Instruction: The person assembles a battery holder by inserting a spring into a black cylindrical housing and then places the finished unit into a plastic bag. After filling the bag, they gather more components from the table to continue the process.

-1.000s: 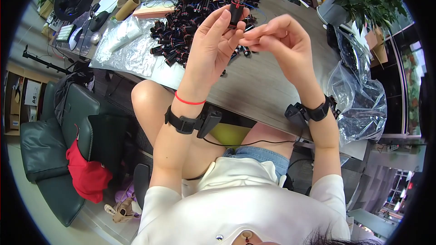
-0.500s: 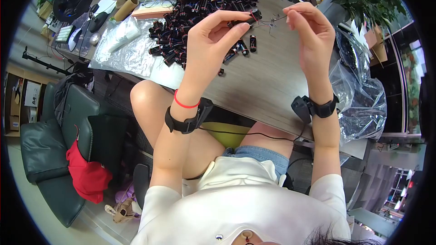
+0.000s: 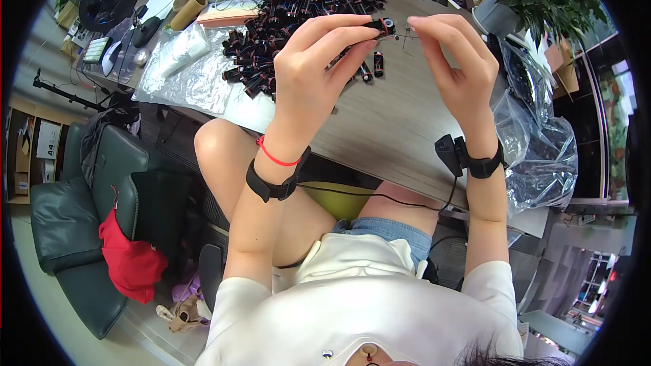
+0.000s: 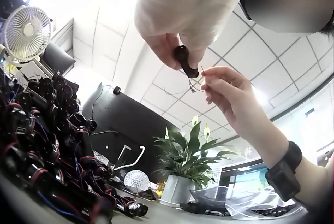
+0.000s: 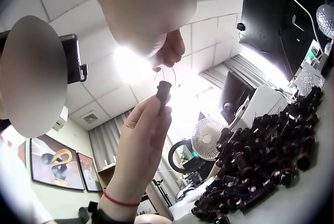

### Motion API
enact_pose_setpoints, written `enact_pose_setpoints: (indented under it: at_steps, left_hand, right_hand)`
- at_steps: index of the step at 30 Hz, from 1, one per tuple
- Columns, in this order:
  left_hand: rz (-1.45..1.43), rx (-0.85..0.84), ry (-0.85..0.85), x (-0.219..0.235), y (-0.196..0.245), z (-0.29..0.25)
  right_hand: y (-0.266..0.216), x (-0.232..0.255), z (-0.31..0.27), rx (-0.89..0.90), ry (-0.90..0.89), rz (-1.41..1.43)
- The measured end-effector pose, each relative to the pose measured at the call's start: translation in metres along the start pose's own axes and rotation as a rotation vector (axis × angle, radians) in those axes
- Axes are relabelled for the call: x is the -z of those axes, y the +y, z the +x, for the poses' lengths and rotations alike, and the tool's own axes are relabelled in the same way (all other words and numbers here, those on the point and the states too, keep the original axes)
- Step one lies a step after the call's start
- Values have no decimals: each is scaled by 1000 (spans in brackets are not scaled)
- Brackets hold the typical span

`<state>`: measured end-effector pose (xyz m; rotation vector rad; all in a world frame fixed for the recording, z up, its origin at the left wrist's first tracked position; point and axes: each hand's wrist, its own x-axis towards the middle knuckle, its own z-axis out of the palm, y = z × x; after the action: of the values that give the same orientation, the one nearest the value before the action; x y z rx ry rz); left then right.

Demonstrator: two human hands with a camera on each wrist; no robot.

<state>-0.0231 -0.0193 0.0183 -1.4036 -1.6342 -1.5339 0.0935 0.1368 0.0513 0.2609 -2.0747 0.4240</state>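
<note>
In the head view the left hand [image 3: 315,61] pinches a black cylindrical part [image 3: 384,26] between thumb and fingers, its end turned toward the right hand. Thin wires stick out of that end. The right hand [image 3: 461,57] faces it with thumb and fingertips together, pinching a thin wire [image 4: 202,70] in the left wrist view. The right wrist view shows the cylinder [image 5: 163,92] upright in the left hand [image 5: 143,143], with fine wires between it and the right hand [image 5: 169,50] above.
A pile of black parts [image 3: 305,7] covers the back middle of the table [image 3: 386,122]. Two single parts lie beside it. Clear plastic bags [image 3: 183,68] lie at the left, another bag [image 3: 539,156] at the right. A potted plant [image 3: 498,13] stands at the back right.
The hands have moved apart since a second ago, the right one to the right. The cylinder has tipped from upright to sideways. Over the last half second the right hand has come slightly nearer the cylinder.
</note>
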Motion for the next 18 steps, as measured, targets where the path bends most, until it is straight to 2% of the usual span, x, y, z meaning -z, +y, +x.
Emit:
enact_pose_setpoints:
  at_steps: [3,18]
  left_hand:
    - [19,-33,0,1,-2,0]
    - [76,-135,-21,-2,-7,-1]
  right_hand:
    - [5,8,-1,69,-95,-94]
    - [2,6,0,115,-193,-122]
